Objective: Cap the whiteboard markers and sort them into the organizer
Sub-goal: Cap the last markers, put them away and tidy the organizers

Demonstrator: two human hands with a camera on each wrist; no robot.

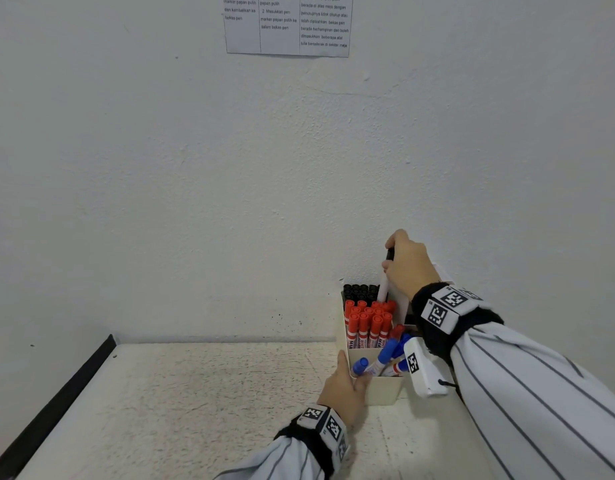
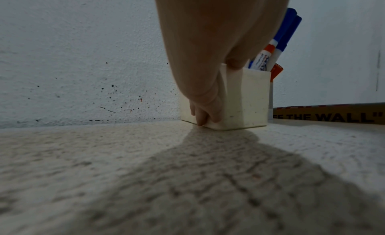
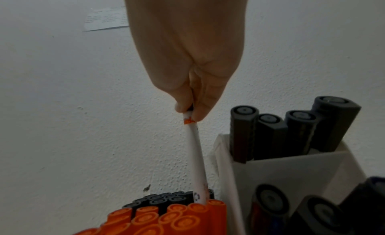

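A black-capped marker [image 1: 385,275] goes into the organizer [image 1: 382,389] on the desk [image 1: 195,393].

The right hand [image 1: 408,263] pinches its cap end, barrel standing among the black markers [image 1: 359,291]; the left hand [image 1: 344,393] clasps the organizer's front corner.

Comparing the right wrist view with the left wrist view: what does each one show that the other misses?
Right wrist only: the right hand gripping a black-capped marker by its top, its lower end among the black markers behind the red caps.
Left wrist only: the left hand holding the organizer at its front corner, blue markers leaning out.
Both: the white wall.
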